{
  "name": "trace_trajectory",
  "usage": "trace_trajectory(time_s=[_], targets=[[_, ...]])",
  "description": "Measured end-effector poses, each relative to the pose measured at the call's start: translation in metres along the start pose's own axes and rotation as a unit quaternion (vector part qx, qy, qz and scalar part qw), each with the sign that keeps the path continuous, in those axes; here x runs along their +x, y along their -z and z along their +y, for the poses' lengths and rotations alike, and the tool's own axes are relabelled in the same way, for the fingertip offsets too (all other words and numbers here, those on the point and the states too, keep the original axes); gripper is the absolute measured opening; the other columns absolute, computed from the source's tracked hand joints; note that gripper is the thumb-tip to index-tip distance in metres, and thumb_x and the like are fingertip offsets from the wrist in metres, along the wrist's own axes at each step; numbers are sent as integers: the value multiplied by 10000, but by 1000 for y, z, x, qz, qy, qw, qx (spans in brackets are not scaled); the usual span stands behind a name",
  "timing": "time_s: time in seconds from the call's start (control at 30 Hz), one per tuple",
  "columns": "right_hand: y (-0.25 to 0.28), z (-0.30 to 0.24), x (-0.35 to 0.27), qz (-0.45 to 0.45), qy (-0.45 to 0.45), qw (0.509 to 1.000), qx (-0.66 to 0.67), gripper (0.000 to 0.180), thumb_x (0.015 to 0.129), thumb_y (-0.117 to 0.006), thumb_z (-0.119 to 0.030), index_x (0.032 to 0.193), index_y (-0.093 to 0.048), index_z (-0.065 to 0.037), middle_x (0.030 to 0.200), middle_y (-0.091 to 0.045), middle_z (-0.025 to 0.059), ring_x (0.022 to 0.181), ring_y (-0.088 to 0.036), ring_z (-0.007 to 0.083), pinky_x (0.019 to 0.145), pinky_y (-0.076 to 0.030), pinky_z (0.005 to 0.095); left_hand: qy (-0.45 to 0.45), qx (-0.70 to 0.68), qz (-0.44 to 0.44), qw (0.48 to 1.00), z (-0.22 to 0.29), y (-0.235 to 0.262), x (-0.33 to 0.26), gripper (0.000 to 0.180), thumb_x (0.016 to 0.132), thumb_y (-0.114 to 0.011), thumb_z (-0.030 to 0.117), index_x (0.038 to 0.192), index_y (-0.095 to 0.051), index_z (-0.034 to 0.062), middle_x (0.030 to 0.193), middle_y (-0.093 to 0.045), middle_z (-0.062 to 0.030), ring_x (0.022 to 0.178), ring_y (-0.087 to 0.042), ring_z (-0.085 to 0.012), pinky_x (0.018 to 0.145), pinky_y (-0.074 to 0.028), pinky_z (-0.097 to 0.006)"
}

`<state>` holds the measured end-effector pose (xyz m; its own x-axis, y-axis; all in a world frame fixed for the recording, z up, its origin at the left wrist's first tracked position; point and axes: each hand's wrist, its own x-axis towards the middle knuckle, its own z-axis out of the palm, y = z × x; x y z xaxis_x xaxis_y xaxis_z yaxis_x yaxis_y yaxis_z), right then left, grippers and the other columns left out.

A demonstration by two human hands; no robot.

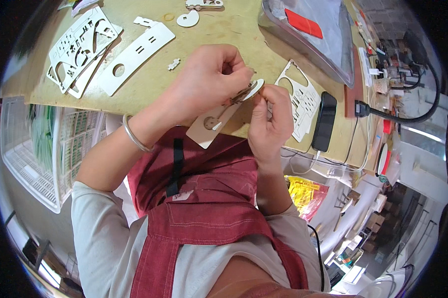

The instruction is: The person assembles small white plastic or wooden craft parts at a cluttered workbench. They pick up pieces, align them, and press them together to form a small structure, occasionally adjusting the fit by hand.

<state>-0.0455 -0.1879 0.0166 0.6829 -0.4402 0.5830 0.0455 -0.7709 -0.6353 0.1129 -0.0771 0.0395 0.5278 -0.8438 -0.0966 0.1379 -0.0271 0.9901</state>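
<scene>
Above the near edge of the table, my left hand (214, 74) and my right hand (272, 116) meet with fingers closed around a small white rounded piece (255, 89). A darker part sits against it, partly covered by my fingers. Below my left hand, a pale flat panel (202, 136) with a round mark sticks out past the table edge; whether it is joined to the rounded piece I cannot tell. A small white notched connector (173, 64) lies to the left of my left hand. Beside my right hand rests a white cut-out sheet (303, 107).
White cut-out sheets (80, 47) and a slotted panel with a round hole (143, 54) lie at left. A white disc (187, 19) is farther back. A grey tray (303, 52) holds a red piece (304, 23). At right are a black phone (324, 121) and cables; a white crate (57, 164) stands below left.
</scene>
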Motion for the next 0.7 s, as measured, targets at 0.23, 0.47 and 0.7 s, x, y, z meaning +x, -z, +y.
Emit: trace_trajectory(time_s=[0.23,0.47,0.7], targets=[[-3,2,-3,4,-25,1000,19,105,992,-672,43,1095,-658,26,1028,-679,167,940,-638,324,874,-523,386,-57,42,48,996,-9,-2,0,255,945,-745,210,847,-681,-18,675,-681,-76,613,-657,-137,575,-533,-334],[0,0,-2,-3,-12,1000,-1,117,993,-669,39,1109,-664,32,1039,-684,173,939,-639,330,873,-526,394,-81,64,55,993,-12,-3,1,254,966,-758,208,863,-667,-5,681,-664,-57,598,-623,-117,560,-499,-311],[-2,0,-2,6,4,1000,2,120,984,-673,38,1102,-678,20,1020,-685,164,911,-629,323,859,-508,397,-17,-27,-28,999,-3,1,-3,250,1063,-710,203,919,-629,16,701,-605,20,595,-559,-39,532,-444,-241]])
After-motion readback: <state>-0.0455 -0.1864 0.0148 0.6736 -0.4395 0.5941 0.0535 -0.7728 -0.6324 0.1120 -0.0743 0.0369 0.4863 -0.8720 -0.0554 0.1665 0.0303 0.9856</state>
